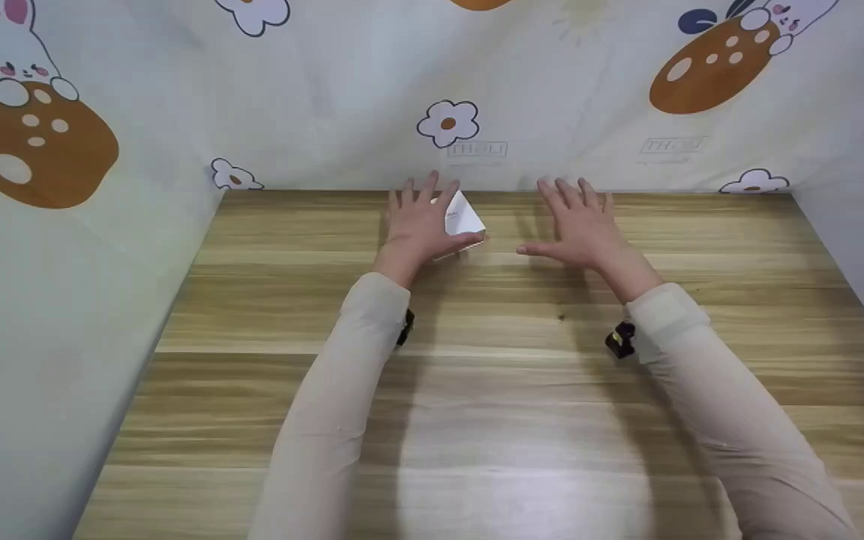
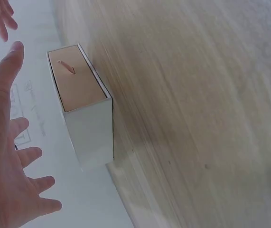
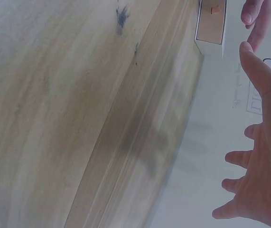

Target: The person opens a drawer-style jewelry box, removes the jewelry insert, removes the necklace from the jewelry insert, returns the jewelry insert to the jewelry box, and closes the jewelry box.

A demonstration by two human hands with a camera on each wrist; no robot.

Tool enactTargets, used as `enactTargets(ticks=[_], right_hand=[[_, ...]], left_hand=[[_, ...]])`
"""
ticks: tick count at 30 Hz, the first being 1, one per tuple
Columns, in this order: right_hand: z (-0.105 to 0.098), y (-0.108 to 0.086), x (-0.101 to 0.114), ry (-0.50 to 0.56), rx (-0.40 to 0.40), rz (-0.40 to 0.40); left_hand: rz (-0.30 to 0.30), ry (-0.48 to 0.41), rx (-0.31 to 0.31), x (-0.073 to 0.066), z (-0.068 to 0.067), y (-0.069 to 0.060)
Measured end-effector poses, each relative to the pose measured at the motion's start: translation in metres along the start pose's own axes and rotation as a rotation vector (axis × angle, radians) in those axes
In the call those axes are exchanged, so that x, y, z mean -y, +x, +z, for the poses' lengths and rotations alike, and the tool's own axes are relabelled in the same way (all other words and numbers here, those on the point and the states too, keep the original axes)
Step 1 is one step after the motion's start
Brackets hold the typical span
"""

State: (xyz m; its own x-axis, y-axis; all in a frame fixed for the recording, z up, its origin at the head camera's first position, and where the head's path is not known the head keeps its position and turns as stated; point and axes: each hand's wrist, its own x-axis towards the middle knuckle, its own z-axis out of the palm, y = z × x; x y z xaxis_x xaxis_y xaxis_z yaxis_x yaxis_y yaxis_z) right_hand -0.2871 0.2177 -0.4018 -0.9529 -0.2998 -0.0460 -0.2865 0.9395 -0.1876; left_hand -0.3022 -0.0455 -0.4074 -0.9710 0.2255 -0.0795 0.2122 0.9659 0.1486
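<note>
A small white box stands at the back of the wooden table. Its tan end face carries a short tan pull tab, seen in the left wrist view. My left hand hovers over the box's left side, fingers spread, hiding part of it in the head view. A gap shows between hand and box in the left wrist view. To the right of the box, my right hand has its fingers spread too and holds nothing. In the right wrist view the box is cut off by the top edge.
A pale curtain printed with rabbits and flowers rises behind the table, and similar sheeting stands at both sides. Dark wrist devices sit by the cuffs. A small dark mark shows on the wood.
</note>
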Motion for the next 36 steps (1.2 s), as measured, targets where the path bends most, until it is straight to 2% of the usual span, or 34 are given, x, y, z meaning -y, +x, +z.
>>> enactTargets(ticks=[6, 13, 20, 28, 36], right_hand=[[0.0016, -0.0003, 0.0013, -0.01, 0.002, -0.006], [0.0044, 0.0004, 0.0018, -0.023, 0.011, -0.004], [0.0073, -0.0008, 0.0032, 0.021, 0.014, -0.019], [0.0086, -0.0027, 0.0055, 0.014, 0.007, -0.039], [0.0077, -0.0033, 0.0093, 0.026, 0.04, -0.041]], left_hand=[[0.011, -0.02, 0.012, -0.0015, 0.0026, 0.0015], [0.021, -0.038, -0.005, -0.0025, 0.004, 0.0022], [0.029, -0.054, 0.006, -0.0021, 0.0058, 0.002], [0.047, -0.043, 0.057, 0.0005, 0.0071, 0.0004], [0.035, 0.006, 0.064, -0.0018, 0.001, -0.0049]])
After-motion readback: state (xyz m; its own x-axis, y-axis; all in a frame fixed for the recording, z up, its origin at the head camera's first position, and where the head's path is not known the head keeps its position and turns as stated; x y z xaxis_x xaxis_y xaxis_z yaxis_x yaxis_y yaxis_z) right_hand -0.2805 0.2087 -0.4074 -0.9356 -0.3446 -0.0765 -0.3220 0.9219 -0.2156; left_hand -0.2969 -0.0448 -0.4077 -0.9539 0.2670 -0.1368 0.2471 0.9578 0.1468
